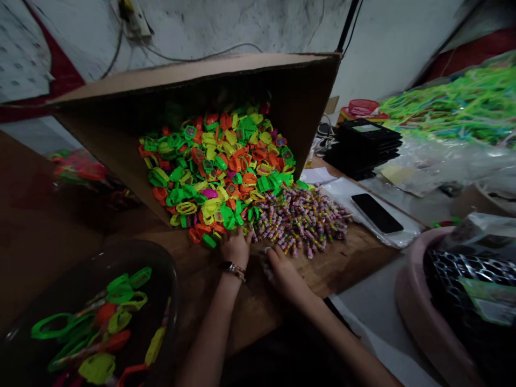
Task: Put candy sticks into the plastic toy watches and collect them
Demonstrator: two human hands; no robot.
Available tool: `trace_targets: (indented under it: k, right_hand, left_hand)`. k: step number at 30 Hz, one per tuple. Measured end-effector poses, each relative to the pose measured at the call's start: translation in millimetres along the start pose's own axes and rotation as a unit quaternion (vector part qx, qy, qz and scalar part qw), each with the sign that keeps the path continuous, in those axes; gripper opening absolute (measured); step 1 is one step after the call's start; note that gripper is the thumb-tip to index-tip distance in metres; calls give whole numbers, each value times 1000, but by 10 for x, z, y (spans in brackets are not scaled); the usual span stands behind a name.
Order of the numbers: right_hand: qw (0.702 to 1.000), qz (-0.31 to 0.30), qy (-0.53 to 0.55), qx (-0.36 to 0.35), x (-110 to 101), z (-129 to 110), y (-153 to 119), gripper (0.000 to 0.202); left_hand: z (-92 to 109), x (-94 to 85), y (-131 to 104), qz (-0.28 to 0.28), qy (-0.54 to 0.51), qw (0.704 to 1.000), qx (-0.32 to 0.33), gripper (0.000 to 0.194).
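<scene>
My left hand (pixel 236 248), with a watch and a bracelet on its wrist, reaches to the front edge of a heap of toy wristwatches (pixel 213 172) in green, yellow and orange. Its fingertips are partly hidden among the watches and the small wrapped candy tubes (pixel 306 220), so its grip is unclear. Just right of it, my right hand (pixel 280 273) hovers low over the wooden table (pixel 338 269), fingers curled together. Something pale shows at those fingertips, too blurred to name. The candy tubes lie in a pile beyond the right hand.
A cardboard box (pixel 322 107) on its side holds the watch heap. At lower left stands a dark basin (pixel 171 269) with watches and candy tubes inside. A phone (pixel 377 213), stacked black trays (pixel 365 145) and a pink tub (pixel 411 285) are on the right.
</scene>
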State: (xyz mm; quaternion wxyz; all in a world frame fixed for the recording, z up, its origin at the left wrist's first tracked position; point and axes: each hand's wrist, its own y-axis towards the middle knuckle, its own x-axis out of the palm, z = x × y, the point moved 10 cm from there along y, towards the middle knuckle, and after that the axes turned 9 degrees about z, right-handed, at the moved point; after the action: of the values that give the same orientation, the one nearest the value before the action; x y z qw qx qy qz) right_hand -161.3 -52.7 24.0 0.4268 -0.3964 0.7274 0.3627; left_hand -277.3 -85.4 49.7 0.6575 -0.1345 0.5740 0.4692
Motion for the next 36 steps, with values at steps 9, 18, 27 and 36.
trace_targets:
  k: [9, 18, 27, 36]
  right_hand:
    - [1000, -12, 12, 22, -254, 216, -105, 19]
    - [922, 106, 370, -45, -1126, -151, -124, 32]
    - [927, 174, 311, -115, -1338, -384, -237, 31]
    - [953, 206, 161, -152, -1338, -522, -296, 33]
  left_hand:
    - [-59, -583, -423, 31, -160, 987, -3, 20]
    - [348, -1198, -639, -5, -246, 961, 127, 18]
    - [452, -1282, -736, -27, -203, 963, 172, 23]
    - [478, -1347, -751, -26, -179, 964, 195, 19]
